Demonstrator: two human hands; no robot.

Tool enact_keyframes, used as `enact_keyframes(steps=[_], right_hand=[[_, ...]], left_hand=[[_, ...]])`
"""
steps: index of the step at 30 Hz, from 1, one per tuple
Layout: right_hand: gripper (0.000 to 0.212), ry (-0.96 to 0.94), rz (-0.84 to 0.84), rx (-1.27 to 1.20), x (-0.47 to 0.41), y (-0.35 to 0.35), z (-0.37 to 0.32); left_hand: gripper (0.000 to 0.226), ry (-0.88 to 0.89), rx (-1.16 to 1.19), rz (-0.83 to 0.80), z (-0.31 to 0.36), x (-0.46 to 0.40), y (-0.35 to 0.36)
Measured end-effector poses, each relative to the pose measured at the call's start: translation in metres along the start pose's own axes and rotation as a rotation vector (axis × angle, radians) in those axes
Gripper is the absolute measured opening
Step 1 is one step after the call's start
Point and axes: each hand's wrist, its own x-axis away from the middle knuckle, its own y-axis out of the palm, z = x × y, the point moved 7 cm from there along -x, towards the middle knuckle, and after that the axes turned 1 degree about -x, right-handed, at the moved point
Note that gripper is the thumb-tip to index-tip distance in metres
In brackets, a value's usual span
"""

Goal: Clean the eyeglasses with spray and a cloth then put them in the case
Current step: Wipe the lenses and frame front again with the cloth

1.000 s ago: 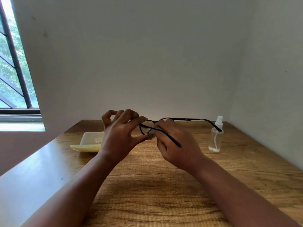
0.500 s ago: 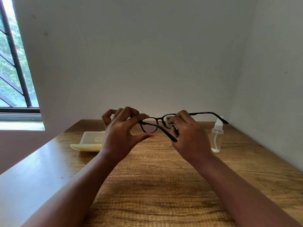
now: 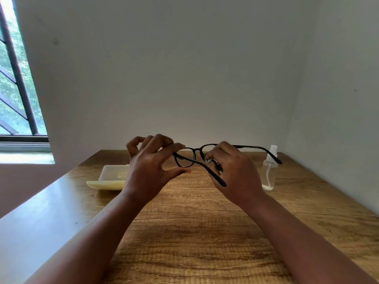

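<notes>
Eyeglasses [image 3: 187, 159], black round-rimmed frame, held in the air above the middle of the wooden table [image 3: 205, 232], clear of its surface. Long axis of the frame front runs left to right across my view. Both temples unfolded: the near-left one slants down toward the camera, its tip crossing in front of the right hand; the right one stretches off rightward, its tip ending in front of the spray bottle.

Left hand [image 3: 147, 171]: I see the index finger resting on the frame's left corner, the thumb extended below and apart from it, the other fingers curled. A light pinch-like hold; I cannot tell how firmly it closes.

Right hand [image 3: 235, 173]: fingers closed over the right lens, with a small grey cloth [image 3: 210, 160] showing between fingertips and lens.

Spray bottle [image 3: 269, 171]: clear plastic, white nozzle, upright at the table's far right, near the wall corner.

Eyeglass case [image 3: 110, 178]: pale yellow, lying open at the far left of the table, partly hidden behind the left hand.

Window [image 3: 18, 95]: barred, at upper left, with foliage outside.
</notes>
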Motion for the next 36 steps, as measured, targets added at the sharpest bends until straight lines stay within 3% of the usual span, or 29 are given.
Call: enact_keyframes(steps=[5, 12, 16, 23, 27, 32, 36], right_hand=[[0.014, 0.025, 0.088, 0.077, -0.002, -0.008, 0.003], [0.014, 0.093, -0.044, -0.002, 0.002, 0.006, 0.011], [0.017, 0.046, -0.009, -0.085, 0.001, 0.004, 0.005], [0.016, 0.148, 0.023, 0.066, 0.002, 0.0, 0.012], [0.013, 0.144, -0.123, -0.076, 0.003, 0.013, 0.012], [0.014, 0.113, 0.092, -0.347, 0.0, -0.006, 0.003], [0.02, -0.037, 0.002, -0.472, 0.003, 0.006, -0.024]], left_hand=[[0.053, 0.034, 0.002, -0.005, 0.006, -0.001, 0.001], [0.053, 0.019, -0.015, -0.014, 0.001, 0.001, 0.003], [0.054, 0.014, 0.0, -0.03, 0.001, 0.001, 0.004], [0.054, 0.031, -0.026, -0.029, 0.004, 0.0, 0.005], [0.053, 0.033, -0.039, -0.04, 0.003, 0.001, 0.005], [0.054, -0.002, -0.026, -0.066, 0.001, 0.001, 0.007], [0.047, 0.014, -0.02, -0.086, 0.008, 0.001, 0.011]])
